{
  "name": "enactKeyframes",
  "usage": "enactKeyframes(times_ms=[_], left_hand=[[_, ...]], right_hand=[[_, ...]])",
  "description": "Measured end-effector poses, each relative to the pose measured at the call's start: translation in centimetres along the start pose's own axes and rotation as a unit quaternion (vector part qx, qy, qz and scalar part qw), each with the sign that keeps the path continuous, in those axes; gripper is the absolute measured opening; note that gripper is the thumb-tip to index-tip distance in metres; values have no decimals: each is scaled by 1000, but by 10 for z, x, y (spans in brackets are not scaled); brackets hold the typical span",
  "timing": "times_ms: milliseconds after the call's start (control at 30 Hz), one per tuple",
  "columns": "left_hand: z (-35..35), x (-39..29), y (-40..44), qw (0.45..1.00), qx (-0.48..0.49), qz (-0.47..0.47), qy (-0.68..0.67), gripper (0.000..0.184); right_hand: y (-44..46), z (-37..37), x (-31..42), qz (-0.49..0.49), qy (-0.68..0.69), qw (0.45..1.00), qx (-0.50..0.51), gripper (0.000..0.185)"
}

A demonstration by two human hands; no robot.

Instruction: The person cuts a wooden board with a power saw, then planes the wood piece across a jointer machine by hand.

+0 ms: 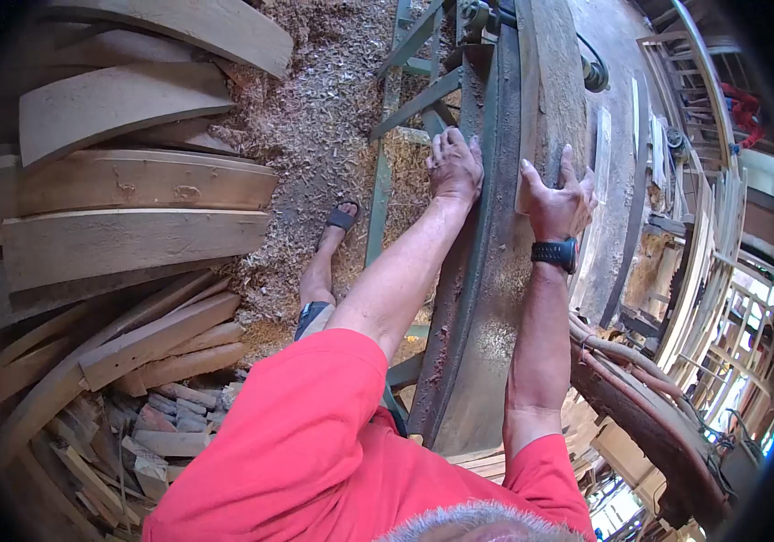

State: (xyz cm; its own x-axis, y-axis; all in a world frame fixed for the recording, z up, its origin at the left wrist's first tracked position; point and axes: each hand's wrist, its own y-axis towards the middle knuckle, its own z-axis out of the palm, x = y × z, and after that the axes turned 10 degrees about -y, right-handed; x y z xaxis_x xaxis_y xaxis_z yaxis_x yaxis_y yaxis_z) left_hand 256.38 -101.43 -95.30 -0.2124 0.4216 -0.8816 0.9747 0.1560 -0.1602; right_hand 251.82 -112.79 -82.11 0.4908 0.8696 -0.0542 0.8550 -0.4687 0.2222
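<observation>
A long wooden board (554, 81) lies lengthwise on the green-edged metal bed (504, 226) of a machine. Around the left edge of this bed my left hand (456, 169) is curled, its fingers bent and close together. My right hand (560, 197), with a dark watch above the wrist, rests at the near end of the board. Its thumb and fingers are spread, and the palm side is hidden.
Curved wooden pieces (134, 185) are stacked at the left, above offcuts (175, 420). Wood shavings (306, 117) cover the floor beside the green frame (378, 199). A rusty metal part with cables (649, 415) stands at the lower right, near long strips (699, 262).
</observation>
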Motion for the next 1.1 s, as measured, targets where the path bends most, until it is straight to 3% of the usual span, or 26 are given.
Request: enactKeyframes(times_ms=[933,1033,1100], left_hand=[[3,5,2,999,30,-14,14,52],[-1,4,-1,999,40,-15,12,53],[-7,2,-3,994,96,-41,-27,58]], right_hand=[[65,7,21,15,1,999,37,85],[69,7,26,12,-12,1000,20,85],[70,7,23,17,-10,1000,20,84]])
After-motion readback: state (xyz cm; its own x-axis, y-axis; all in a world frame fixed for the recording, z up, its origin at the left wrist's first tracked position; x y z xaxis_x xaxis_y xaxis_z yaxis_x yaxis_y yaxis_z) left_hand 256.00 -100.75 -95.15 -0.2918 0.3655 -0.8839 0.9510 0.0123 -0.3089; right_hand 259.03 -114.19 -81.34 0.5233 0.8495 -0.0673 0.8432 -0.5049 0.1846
